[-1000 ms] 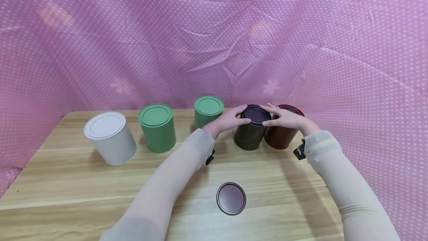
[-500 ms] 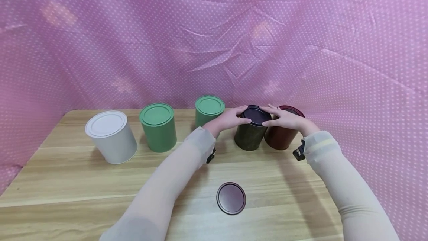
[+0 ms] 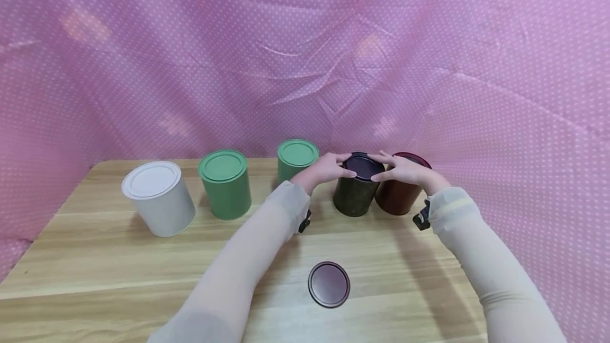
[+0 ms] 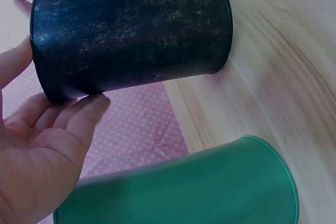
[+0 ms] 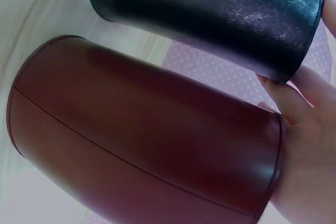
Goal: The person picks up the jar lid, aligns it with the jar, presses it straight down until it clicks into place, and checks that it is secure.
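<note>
A dark mottled can [image 3: 355, 197] stands upright toward the back right, its black top showing between my hands. My left hand [image 3: 324, 169] holds its upper rim from the left, thumb in front and fingers behind. From the right, my right hand [image 3: 401, 170] holds the same rim, with its thumb also at the front. In the left wrist view the left fingers [image 4: 84, 116] curve under the can's top end. A dark red can [image 3: 394, 200] stands close on the right, its top partly hidden by the right hand.
A dark red round lid [image 3: 329, 285] lies flat on the wooden table [image 3: 371, 258] in front. Behind the left hand is a green can [image 3: 297, 155]; farther left stand another green can [image 3: 229, 195] and a white can [image 3: 167, 208]. A pink dotted cloth [image 3: 305, 57] hangs behind.
The head view has shifted slightly, so everything sits a little lower in it. Both hands keep the same hold on the dark can's rim.
</note>
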Tool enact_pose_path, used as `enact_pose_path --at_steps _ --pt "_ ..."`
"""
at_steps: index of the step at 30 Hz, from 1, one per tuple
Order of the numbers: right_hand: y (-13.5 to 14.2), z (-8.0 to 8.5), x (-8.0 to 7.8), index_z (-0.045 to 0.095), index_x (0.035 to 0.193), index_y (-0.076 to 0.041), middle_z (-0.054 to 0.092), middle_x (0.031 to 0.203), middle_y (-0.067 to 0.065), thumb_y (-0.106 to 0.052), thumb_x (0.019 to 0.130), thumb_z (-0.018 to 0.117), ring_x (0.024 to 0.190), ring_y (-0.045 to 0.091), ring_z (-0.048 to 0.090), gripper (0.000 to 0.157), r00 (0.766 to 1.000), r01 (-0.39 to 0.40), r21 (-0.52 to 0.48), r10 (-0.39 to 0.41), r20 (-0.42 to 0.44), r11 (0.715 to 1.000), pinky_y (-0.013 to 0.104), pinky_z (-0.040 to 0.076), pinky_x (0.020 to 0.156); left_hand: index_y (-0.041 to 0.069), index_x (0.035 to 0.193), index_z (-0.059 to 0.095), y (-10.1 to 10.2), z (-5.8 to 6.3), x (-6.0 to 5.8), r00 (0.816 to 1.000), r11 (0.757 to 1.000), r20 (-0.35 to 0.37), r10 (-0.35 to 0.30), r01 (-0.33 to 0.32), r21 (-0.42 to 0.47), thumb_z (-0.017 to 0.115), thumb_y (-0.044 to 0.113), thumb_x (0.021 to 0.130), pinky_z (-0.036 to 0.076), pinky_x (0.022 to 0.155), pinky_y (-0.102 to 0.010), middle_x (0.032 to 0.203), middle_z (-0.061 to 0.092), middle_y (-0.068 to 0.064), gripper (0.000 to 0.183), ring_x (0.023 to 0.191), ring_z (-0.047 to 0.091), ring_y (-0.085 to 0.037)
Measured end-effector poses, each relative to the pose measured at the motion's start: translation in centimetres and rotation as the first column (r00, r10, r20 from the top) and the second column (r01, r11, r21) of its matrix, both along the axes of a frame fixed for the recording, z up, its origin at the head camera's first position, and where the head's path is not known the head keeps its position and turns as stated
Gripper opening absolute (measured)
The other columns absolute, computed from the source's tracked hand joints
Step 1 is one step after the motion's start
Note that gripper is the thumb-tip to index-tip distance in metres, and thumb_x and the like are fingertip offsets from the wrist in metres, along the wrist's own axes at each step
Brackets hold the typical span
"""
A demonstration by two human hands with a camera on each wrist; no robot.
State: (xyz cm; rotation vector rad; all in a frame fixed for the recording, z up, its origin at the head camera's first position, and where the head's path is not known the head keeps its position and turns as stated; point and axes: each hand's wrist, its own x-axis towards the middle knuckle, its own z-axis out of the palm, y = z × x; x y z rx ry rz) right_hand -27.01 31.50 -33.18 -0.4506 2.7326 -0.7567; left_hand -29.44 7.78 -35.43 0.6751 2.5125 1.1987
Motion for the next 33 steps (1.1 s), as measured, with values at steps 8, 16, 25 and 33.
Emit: enact_pose_path --at_steps 8,16,25,33 --pt "0.10 -0.18 -0.13 0.033 0.152 -0.016 0.010 0.161 0.021 -0.039 0.087 0.067 0.146 0.046 0.010 0.077 1.000 0.008 -0.005 -0.008 -0.014 1.000 0.065 0.013 0.116 0.021 0.149 0.039 0.19 -0.08 0.11 0.999 0.999 0.043 0.027 -0.028 0.019 0.068 0.031 0.089 0.040 0.111 -0.038 0.149 0.043 -0.013 0.068 0.136 0.045 -0.027" --pt "-0.16 0.59 -0.31 0.034 0.152 -0.018 0.012 0.161 0.019 -0.040 0.086 0.068 0.146 0.044 0.012 0.077 0.999 0.025 0.008 -0.025 -0.022 1.000 0.062 0.014 0.117 0.020 0.148 0.040 0.30 0.67 -0.09 0.996 0.998 0.069 0.050 -0.053 0.039 0.069 0.028 0.089 0.052 0.096 -0.032 0.148 0.045 -0.014 0.066 0.116 0.062 -0.025" --pt "-0.50 0.27 -0.12 0.034 0.151 -0.017 0.012 0.161 0.018 -0.041 0.084 0.070 0.147 0.044 0.010 0.080 0.999 0.040 -0.028 -0.040 -0.005 0.999 0.063 0.013 0.116 0.023 0.148 0.041 0.49 0.34 -0.23 0.992 0.997 0.096 0.082 -0.083 0.006 0.070 0.028 0.088 0.052 0.096 -0.033 0.147 0.048 -0.012 0.067 0.110 0.064 -0.023" --pt "-0.42 -0.06 -0.20 0.034 0.152 -0.018 0.011 0.162 0.017 -0.039 0.086 0.069 0.147 0.044 0.010 0.078 0.999 0.033 -0.015 -0.033 -0.010 0.999 0.062 0.013 0.117 0.024 0.146 0.044 0.75 0.36 -0.03 0.984 0.991 0.127 0.125 -0.129 0.022 0.072 0.024 0.086 0.055 0.090 -0.029 0.147 0.048 -0.011 0.066 0.110 0.065 -0.022"
